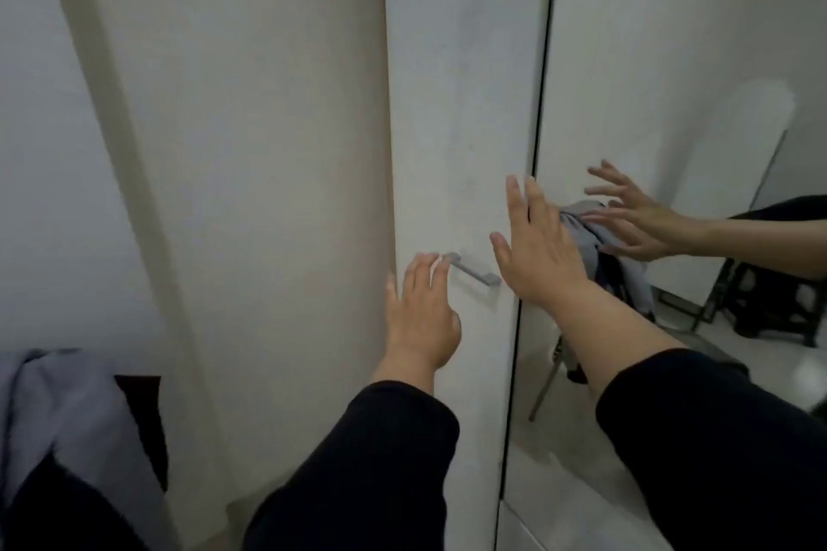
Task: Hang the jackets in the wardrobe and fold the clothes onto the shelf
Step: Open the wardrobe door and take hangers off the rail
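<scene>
A white wardrobe door [465, 81] fills the middle of the head view, with a short metal handle [472, 269] at hand height. My left hand [423, 309] reaches toward the handle's left end with straight fingers, fingertips at or just short of it. My right hand [534, 246] is flat and spread against the door's right edge, just right of the handle. Neither hand holds anything. Grey and dark clothes [67, 429] lie heaped at the bottom left.
A mirror panel [671, 58] to the right of the door reflects my right hand, a pile of clothes on a chair and a dark stool. A beige side panel [250, 148] and a white wall [40, 148] stand to the left.
</scene>
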Available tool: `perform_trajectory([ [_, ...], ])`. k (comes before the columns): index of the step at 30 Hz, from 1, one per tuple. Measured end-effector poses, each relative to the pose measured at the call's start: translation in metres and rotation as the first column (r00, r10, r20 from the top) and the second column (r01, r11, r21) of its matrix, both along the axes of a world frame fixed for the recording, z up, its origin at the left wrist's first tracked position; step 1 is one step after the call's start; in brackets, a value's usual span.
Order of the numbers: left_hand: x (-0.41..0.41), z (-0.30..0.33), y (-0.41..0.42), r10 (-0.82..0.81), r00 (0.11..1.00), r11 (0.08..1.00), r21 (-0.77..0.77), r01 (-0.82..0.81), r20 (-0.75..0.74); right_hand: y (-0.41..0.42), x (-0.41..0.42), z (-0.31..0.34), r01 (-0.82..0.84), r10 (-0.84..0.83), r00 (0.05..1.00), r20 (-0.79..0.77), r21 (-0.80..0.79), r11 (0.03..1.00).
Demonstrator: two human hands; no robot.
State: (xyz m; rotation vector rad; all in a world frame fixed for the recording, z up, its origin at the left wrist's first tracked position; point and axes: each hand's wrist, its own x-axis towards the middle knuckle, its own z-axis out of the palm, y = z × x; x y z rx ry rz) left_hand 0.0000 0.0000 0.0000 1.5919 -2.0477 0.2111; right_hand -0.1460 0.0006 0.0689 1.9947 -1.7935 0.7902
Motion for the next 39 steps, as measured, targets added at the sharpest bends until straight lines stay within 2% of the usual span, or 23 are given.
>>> perform_trajectory([
  [6, -0.039, -0.012, -0.071, -0.17, 0.985, 0.971, 0.171, 0.17, -0.015, -0.05, -0.02, -0.011, 0.089, -0.093, 0.99, 0.103, 0.049, 0.995],
  [9, -0.052, -0.019, -0.102, -0.212, 0.977, 0.947, 0.238, 0.214, -0.033, -0.068, -0.021, -0.021, 0.068, -0.068, 0.995, 0.071, 0.005, 0.998],
  [14, -0.067, -0.028, -0.135, -0.193, 0.98, 0.934, 0.316, 0.166, 0.055, -0.091, -0.024, -0.041, 0.122, -0.117, 0.992, 0.043, -0.121, 0.985],
  [17, -0.072, -0.02, -0.141, -0.162, 0.965, 0.944, 0.317, 0.091, 0.205, -0.097, -0.024, -0.046, 0.139, -0.134, 0.99, 0.04, -0.162, 0.977],
  [19, -0.073, -0.014, -0.141, -0.16, 0.955, 0.944, 0.321, 0.074, 0.25, -0.098, -0.019, -0.041, 0.147, -0.13, 0.986, 0.102, -0.184, 0.972],
  [22, -0.064, -0.013, -0.138, -0.143, 0.952, 0.95, 0.307, 0.055, 0.27, -0.099, -0.005, -0.024, 0.154, -0.084, 0.945, 0.315, -0.202, 0.967],
  [24, -0.051, -0.016, -0.133, -0.138, 0.958, 0.954, 0.294, 0.059, 0.253, -0.101, 0.004, -0.014, 0.127, -0.044, 0.89, 0.454, -0.153, 0.98],
  [25, -0.043, -0.018, -0.129, -0.141, 0.96, 0.955, 0.289, 0.068, 0.24, -0.1, 0.01, -0.012, 0.115, -0.027, 0.879, 0.476, -0.155, 0.981],
  [30, -0.001, -0.022, -0.118, -0.095, 0.989, 0.949, 0.31, 0.055, 0.116, -0.086, 0.049, -0.019, -0.046, 0.166, 0.887, 0.43, -0.276, 0.96],
  [35, 0.032, -0.019, -0.089, 0.068, 0.995, 0.92, 0.391, -0.032, -0.079, -0.077, 0.092, -0.032, -0.289, 0.369, 0.802, 0.469, -0.236, 0.928],
  [39, 0.063, -0.01, -0.073, 0.197, 0.944, 0.915, 0.396, -0.079, -0.266, -0.076, 0.117, -0.032, -0.392, 0.426, 0.765, 0.484, -0.174, 0.903],
])
